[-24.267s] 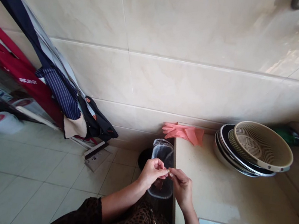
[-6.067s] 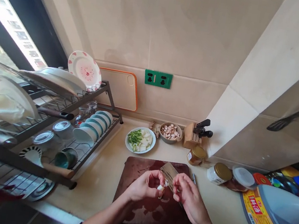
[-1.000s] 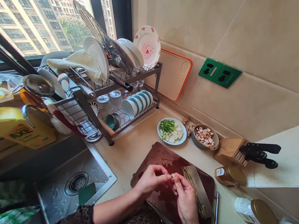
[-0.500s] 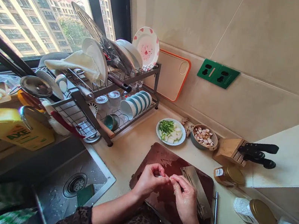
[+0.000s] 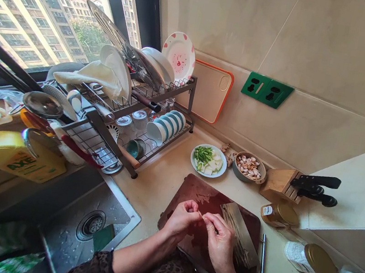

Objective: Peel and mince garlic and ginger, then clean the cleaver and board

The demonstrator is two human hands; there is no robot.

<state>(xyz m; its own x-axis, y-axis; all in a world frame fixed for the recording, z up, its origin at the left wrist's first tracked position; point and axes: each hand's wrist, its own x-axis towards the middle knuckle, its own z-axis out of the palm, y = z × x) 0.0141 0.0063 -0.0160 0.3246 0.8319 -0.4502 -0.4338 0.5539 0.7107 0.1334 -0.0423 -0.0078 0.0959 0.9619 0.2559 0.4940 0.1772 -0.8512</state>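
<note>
My left hand [image 5: 180,220] and my right hand [image 5: 220,243] are both closed in a pinch, fingertips almost meeting above the brown cutting board [image 5: 191,188]. Between them is a tiny pale bit, mostly hidden by the fingers; it looks like a garlic clove. To the right, a cleaver [image 5: 240,233] lies flat on the board, its blade partly behind my right hand. Beyond the board stands a grey bowl [image 5: 248,178] full of garlic cloves [image 5: 249,165]. Beside it, a white plate [image 5: 207,175] bears cut green pepper [image 5: 203,154] and white slices [image 5: 216,164].
Knife block [image 5: 275,182] and lidded jars [image 5: 281,214] line the right side. A dish rack [image 5: 171,93] with plates and bowls stands at the back left, above the sink [image 5: 127,211]. Pieces of ginger [image 5: 229,158] lie by the wall.
My fingertips have shifted slightly left, and the right hand has turned a little. The pale bit that showed in my left fingers is now less visible.
</note>
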